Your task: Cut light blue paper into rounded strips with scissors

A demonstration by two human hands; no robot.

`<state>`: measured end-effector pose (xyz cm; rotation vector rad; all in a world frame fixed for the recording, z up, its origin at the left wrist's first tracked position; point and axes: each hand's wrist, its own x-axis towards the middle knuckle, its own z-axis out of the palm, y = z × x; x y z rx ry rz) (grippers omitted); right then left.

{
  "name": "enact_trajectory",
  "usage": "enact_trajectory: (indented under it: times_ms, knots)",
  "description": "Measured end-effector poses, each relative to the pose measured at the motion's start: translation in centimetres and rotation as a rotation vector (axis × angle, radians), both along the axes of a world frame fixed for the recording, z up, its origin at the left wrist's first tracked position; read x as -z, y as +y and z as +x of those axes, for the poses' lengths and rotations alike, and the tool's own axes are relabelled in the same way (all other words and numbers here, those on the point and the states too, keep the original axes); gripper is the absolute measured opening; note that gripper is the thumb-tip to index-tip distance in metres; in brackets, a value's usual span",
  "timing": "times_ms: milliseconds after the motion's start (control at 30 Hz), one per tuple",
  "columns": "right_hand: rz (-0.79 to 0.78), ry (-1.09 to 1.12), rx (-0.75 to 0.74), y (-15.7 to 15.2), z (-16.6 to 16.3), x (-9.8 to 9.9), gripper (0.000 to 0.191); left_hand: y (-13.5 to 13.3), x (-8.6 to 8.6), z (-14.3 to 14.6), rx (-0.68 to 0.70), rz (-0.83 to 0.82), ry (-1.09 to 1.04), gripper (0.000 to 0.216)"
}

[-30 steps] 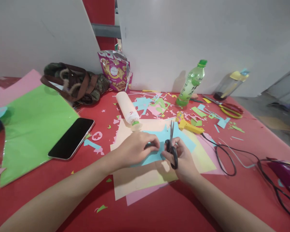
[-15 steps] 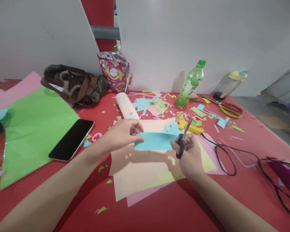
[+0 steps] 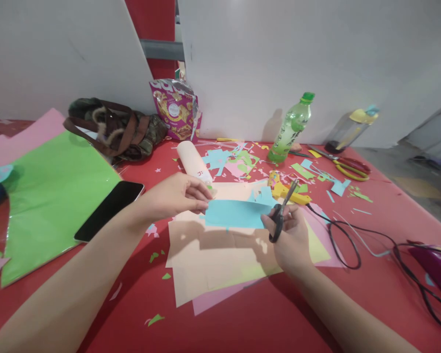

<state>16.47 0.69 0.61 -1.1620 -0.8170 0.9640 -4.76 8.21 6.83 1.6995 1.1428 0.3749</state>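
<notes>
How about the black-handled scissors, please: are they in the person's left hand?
No, the right hand holds the scissors, while the left hand is by the blue paper.

Red table (image 3: pixel 213 336): bag (image 3: pixel 150 136), snack pouch (image 3: pixel 175 112), bottle (image 3: pixel 290 130), paper scraps (image 3: pixel 219 159).

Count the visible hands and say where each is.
2: the left hand at the left end of the blue paper, the right hand at its right end, holding black-handled scissors.
</notes>
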Motion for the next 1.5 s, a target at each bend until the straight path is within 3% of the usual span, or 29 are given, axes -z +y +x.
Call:
enact_trajectory:
  times_ms: [233,467,567,733,967,1233,1500]
  knots:
    - [-0.017,0.009,-0.025,0.0,-0.1,0.1,0.032,-0.2,-0.2,0.3,-0.034,0.208,0.040,0.020]
    - [-0.075,-0.040,-0.173,-0.6,-0.9,0.2,0.033,-2.9,0.9,3.2,0.327,0.465,0.269,0.025]
    - [-0.067,-0.050,-0.220,-1.0,-1.1,0.4,0.033,-3.9,2.1,4.1,0.400,0.512,0.362,0.026]
    - [-0.082,-0.044,-0.219,-1.2,-1.0,0.4,0.034,-4.5,3.2,4.9,0.336,0.607,0.407,0.029]
    - [-0.136,0.020,-0.260,-0.8,-0.8,-0.1,0.034,-4.3,3.1,4.8,0.293,0.659,0.457,0.031]
    - [-0.277,0.102,-0.562,-0.9,-0.8,0.0,0.030,-2.6,1.8,3.6,0.185,0.679,0.536,0.029]
    - [-0.265,0.216,-0.801,-1.5,-0.9,-0.2,0.039,-1.8,0.2,1.9,0.052,0.711,0.623,0.033]
